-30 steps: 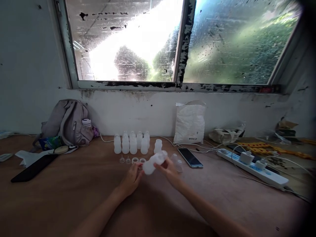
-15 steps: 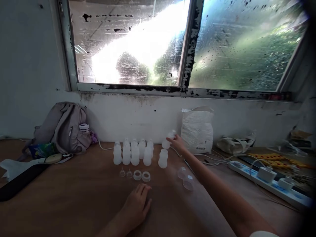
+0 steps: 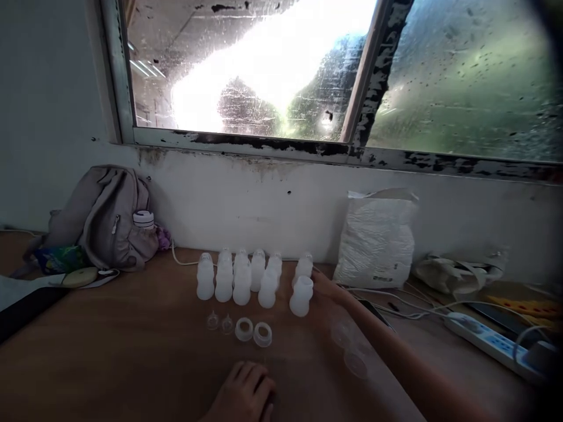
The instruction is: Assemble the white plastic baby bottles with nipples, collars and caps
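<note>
My right hand (image 3: 328,288) reaches to the back of the table, closed at the lower right side of a capped baby bottle (image 3: 304,265); its fingertips are partly hidden. Just in front stands an uncapped baby bottle (image 3: 301,298). Several whitish baby bottles (image 3: 241,284) with clear tops stand grouped to the left. My left hand (image 3: 248,390) rests on the table at the lower middle, fingers loosely bent, holding nothing. Ahead of it lie two clear nipples (image 3: 227,324) and two white screw rings (image 3: 263,334). Clear domed caps (image 3: 355,362) lie beside my right forearm.
A grey backpack (image 3: 112,223) leans on the wall at left, near a black flat object (image 3: 33,308). Against the wall at right stands a white plastic bag (image 3: 376,240). Cables, a phone-like dark slab (image 3: 376,315) and a power strip (image 3: 484,340) lie further right.
My right hand has lowered the capped bottle upright onto the table behind the uncapped one. My left hand sits lower in view, its fingers more bent. The camera view has shifted.
</note>
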A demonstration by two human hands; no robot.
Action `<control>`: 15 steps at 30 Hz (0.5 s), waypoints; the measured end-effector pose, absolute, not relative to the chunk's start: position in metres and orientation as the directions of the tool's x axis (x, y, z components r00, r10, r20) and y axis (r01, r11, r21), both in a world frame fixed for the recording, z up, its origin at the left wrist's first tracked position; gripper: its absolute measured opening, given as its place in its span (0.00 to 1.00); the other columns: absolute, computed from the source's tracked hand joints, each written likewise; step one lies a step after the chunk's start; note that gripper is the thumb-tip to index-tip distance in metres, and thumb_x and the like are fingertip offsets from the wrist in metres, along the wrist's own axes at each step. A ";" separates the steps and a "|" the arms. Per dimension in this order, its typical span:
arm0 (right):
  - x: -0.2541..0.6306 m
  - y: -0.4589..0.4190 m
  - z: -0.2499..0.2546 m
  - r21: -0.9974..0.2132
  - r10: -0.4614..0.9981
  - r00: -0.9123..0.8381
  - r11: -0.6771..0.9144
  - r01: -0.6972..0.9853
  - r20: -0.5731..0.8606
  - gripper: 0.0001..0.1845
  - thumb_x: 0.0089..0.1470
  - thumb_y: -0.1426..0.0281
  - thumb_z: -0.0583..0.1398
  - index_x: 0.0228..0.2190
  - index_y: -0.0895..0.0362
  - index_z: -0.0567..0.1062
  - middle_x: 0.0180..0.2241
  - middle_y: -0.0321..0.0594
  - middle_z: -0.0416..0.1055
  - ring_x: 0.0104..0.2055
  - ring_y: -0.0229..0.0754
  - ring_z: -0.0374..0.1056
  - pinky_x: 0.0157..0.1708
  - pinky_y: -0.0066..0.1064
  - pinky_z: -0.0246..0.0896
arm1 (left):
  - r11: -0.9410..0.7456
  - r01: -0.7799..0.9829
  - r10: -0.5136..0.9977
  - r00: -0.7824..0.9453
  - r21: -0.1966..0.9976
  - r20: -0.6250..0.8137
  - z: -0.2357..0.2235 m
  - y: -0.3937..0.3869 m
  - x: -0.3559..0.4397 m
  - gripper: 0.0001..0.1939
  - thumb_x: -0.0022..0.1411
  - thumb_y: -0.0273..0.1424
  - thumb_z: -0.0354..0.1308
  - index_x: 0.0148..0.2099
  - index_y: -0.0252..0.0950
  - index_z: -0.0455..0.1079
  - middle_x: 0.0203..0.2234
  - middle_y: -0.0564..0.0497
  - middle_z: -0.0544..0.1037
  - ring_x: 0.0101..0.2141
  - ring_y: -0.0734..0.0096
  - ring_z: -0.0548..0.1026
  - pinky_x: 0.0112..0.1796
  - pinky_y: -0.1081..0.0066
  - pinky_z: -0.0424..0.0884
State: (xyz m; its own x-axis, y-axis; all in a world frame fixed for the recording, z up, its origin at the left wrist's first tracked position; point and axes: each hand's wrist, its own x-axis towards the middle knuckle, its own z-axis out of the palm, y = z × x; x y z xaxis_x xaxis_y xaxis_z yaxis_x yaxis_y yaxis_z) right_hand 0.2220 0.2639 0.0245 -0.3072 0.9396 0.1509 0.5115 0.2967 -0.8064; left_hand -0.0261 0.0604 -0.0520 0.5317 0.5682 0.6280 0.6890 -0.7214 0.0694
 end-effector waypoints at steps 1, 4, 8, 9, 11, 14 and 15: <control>0.221 0.263 0.026 -0.800 0.935 -0.323 0.303 0.518 0.145 0.10 0.35 0.74 0.57 0.27 0.60 0.70 0.29 0.41 0.71 0.33 0.46 0.66 0.33 0.36 0.60 | -0.720 0.689 0.582 0.538 0.079 0.610 -0.049 0.059 -0.027 0.06 0.51 0.27 0.49 0.34 0.36 0.62 0.30 0.50 0.71 0.31 0.67 0.68 0.33 0.70 0.65; 0.218 0.262 0.029 -0.802 0.916 -0.380 0.324 0.502 0.132 0.10 0.37 0.73 0.57 0.28 0.59 0.72 0.31 0.42 0.72 0.35 0.48 0.66 0.36 0.38 0.60 | -0.716 0.689 0.620 0.557 0.109 0.552 -0.041 0.055 -0.028 0.08 0.51 0.25 0.48 0.36 0.36 0.62 0.31 0.49 0.71 0.32 0.67 0.68 0.34 0.69 0.65; 0.214 0.268 0.027 -0.794 0.865 -0.477 0.395 0.463 0.152 0.11 0.36 0.72 0.58 0.28 0.59 0.73 0.33 0.41 0.72 0.36 0.47 0.66 0.39 0.40 0.59 | -0.722 0.677 0.647 0.585 0.145 0.489 -0.031 0.052 -0.030 0.09 0.52 0.25 0.48 0.37 0.36 0.62 0.33 0.48 0.71 0.34 0.66 0.68 0.36 0.68 0.65; 0.212 0.270 0.025 -0.795 0.857 -0.490 0.404 0.452 0.157 0.12 0.36 0.71 0.59 0.29 0.59 0.74 0.33 0.41 0.73 0.36 0.46 0.66 0.39 0.40 0.59 | -0.723 0.673 0.651 0.589 0.156 0.479 -0.029 0.051 -0.030 0.09 0.52 0.25 0.48 0.38 0.36 0.62 0.33 0.47 0.70 0.34 0.66 0.68 0.36 0.68 0.66; 0.210 0.273 0.022 -0.809 0.852 -0.500 0.399 0.431 0.154 0.13 0.36 0.70 0.59 0.30 0.58 0.74 0.34 0.40 0.73 0.36 0.46 0.66 0.39 0.39 0.60 | -0.724 0.666 0.659 0.591 0.179 0.466 -0.026 0.049 -0.030 0.09 0.53 0.25 0.48 0.38 0.36 0.62 0.34 0.47 0.70 0.35 0.65 0.68 0.36 0.67 0.66; 0.208 0.276 0.021 -0.830 0.844 -0.519 0.384 0.405 0.137 0.13 0.37 0.69 0.59 0.30 0.57 0.74 0.35 0.40 0.72 0.36 0.44 0.66 0.39 0.39 0.61 | -0.725 0.659 0.665 0.594 0.201 0.452 -0.024 0.048 -0.030 0.09 0.53 0.26 0.47 0.39 0.36 0.63 0.34 0.47 0.70 0.36 0.65 0.68 0.37 0.66 0.66; 0.208 0.276 0.021 -0.832 0.838 -0.528 0.384 0.400 0.133 0.12 0.37 0.69 0.59 0.30 0.57 0.74 0.35 0.40 0.73 0.36 0.44 0.66 0.39 0.39 0.60 | -0.724 0.658 0.668 0.596 0.207 0.445 -0.024 0.048 -0.030 0.09 0.53 0.25 0.47 0.39 0.36 0.63 0.34 0.47 0.70 0.36 0.65 0.68 0.37 0.66 0.66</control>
